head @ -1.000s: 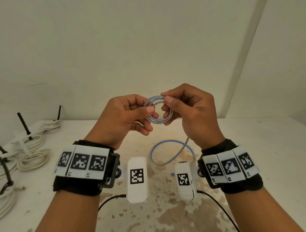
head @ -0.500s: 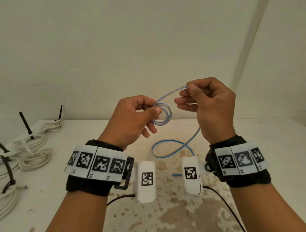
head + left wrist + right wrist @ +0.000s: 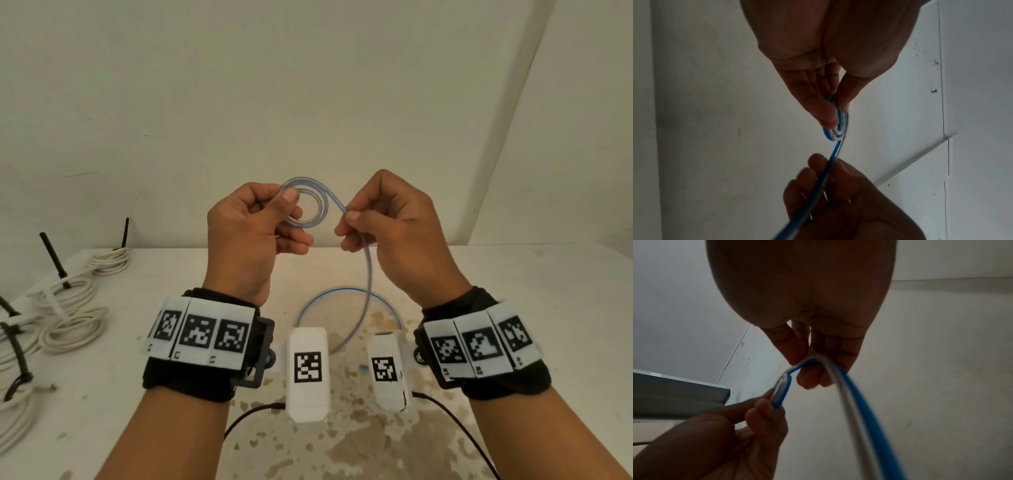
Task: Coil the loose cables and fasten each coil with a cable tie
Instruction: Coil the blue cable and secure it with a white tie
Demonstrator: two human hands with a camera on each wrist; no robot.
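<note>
A: What changed in the last second?

B: Your right hand [image 3: 394, 233] had swung up and away to about 1 o'clock, drawing out slack; it is now back in close at 3 o'clock of the coil, laying a fresh turn on. The small coil of flat blue-and-white cable [image 3: 310, 205] reads a touch wider for it. My judgement: you're mid-wind, roughly one more loop gained, no tie yet.

A: Grips?

B: Your left hand [image 3: 251, 236] has thumb and fingers [image 3: 825, 112] closed on the coil's 9 o'clock edge, pinching the turns flat together. Your right hand's fingers [image 3: 812, 378] are curled around the running length just beside the coil.

A: And the cable itself?

B: Coil held in the air above the stained white table [image 3: 534, 291], two or three turns, neat and concentric. From your right hand the tail drops toward 6 o'clock into a loose loop [image 3: 349, 305] lying on the table between your wrists, so plenty is left to wind. At 9 o'clock on the table sit cream cable coils with black ties [image 3: 68, 318], apparently done.
</note>
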